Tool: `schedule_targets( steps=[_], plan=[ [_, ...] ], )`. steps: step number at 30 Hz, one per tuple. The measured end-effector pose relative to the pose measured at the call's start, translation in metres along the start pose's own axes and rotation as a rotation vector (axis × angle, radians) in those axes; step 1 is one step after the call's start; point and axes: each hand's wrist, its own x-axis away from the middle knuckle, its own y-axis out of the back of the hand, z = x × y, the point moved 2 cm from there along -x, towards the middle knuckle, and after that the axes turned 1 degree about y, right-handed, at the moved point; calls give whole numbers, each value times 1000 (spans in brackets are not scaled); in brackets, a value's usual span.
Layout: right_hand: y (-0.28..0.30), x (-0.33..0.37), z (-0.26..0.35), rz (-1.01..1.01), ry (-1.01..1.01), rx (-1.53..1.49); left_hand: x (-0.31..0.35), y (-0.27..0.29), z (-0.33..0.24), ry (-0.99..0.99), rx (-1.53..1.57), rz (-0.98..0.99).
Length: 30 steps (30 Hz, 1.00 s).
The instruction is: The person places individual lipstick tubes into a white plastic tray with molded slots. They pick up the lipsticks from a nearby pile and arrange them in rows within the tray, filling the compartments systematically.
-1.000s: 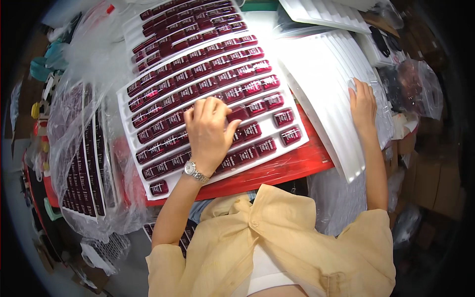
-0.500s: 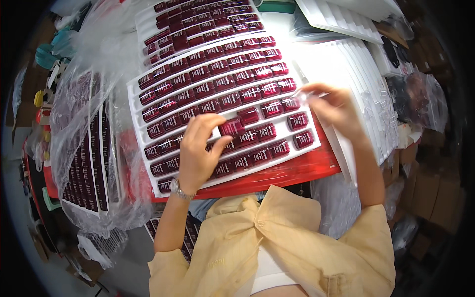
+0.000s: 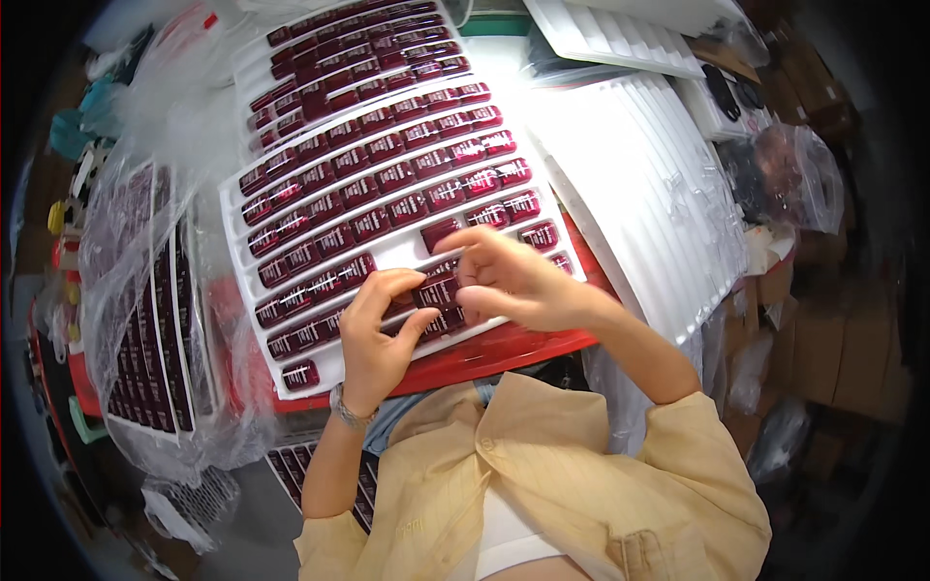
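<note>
At the left of the frame, crumpled clear plastic (image 3: 194, 116) blurs the filled trays (image 3: 147, 339) under it. Left of centre, your left hand (image 3: 374, 334) pinches a glossy dark-red labelled container (image 3: 438, 295) between thumb and fingertips; those fingers cover part of it. The container sits at the centre of the frame, above the lower rows of a white ridged tray (image 3: 399, 254) of similar pieces. Your right hand (image 3: 518, 286), fingers curled, meets its right side and hides that end and neighbouring pieces; you cannot tell whether it grips. At the upper right, glare washes out the ridges of white trays (image 3: 649, 184), one cut off by the top edge.
</note>
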Motion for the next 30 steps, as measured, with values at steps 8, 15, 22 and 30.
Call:
schedule_targets(
  steps=[8, 15, 22, 30],
  plan=[
    [196, 133, 4, -764, -183, 1847, -13, 16, 22, -86, -689, -204],
    [198, 144, -18, -951, -227, 1687, -15, 30, 20, -134, -695, -79],
    [248, 127, -7, -1119, 171, 1804, -17, 66, 33, -130, -639, -11],
    [20, -4, 39, -479, 132, 103, -8, 38, 19, 22, 272, -74]
  ],
)
